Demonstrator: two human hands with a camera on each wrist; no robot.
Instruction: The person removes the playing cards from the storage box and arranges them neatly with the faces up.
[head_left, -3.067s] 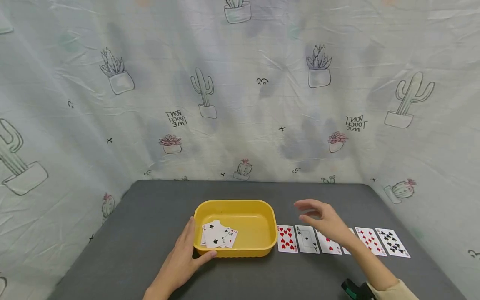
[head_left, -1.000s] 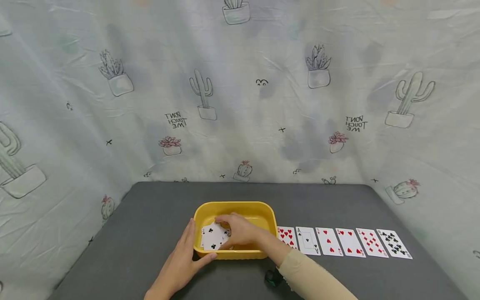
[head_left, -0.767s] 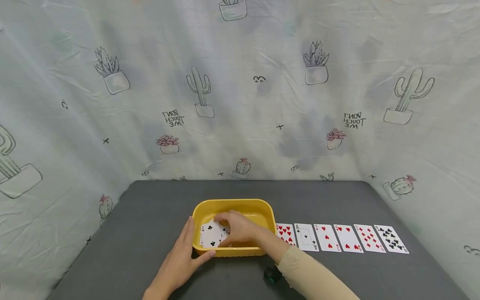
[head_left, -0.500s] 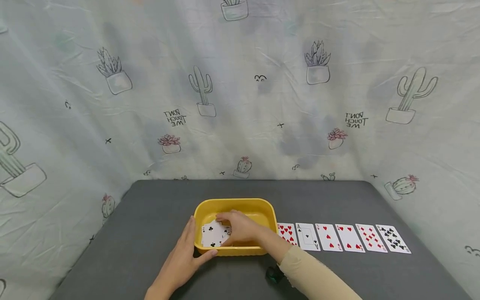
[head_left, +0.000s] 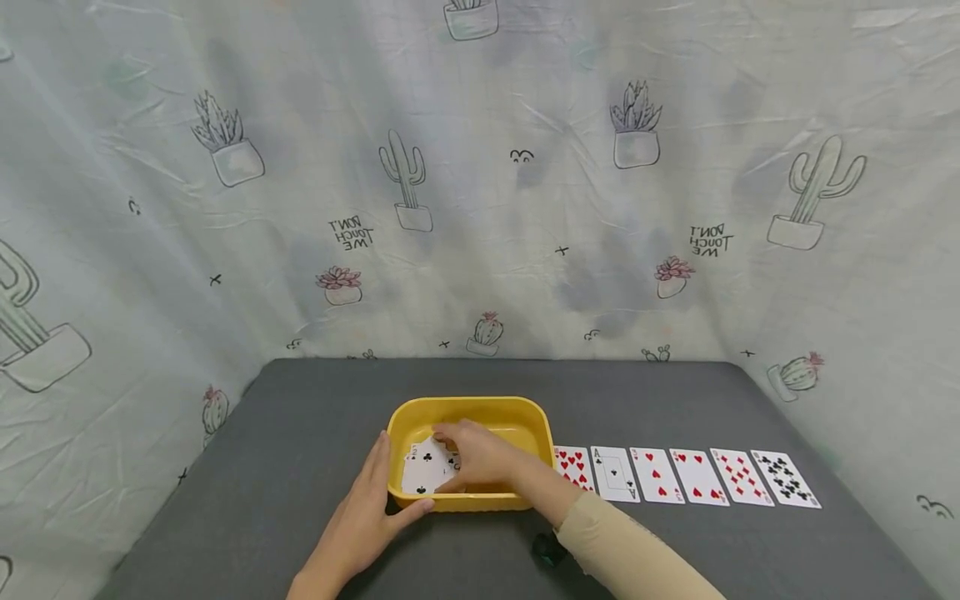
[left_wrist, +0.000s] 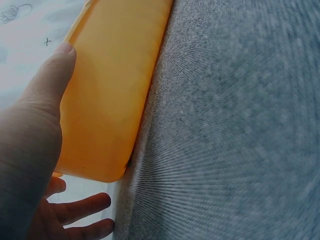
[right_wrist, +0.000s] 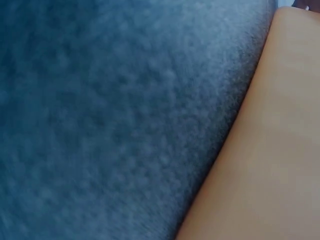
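Currently the left hand [head_left: 365, 517] braces the yellow tray [head_left: 525, 421]; right hand [head_left: 480, 454] fingers pinch the two of clubs [head_left: 422, 473]. Lift only that card, keeping the tray steady on the worktop [head_left: 300, 433].

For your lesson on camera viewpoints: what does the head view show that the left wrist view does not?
Only the head view shows the row of cards on the table, the right hand on the cards in the tub, and the cactus curtain. Only the left wrist view shows the tub's outer wall up close. Both show the yellow tub and the left hand against it.
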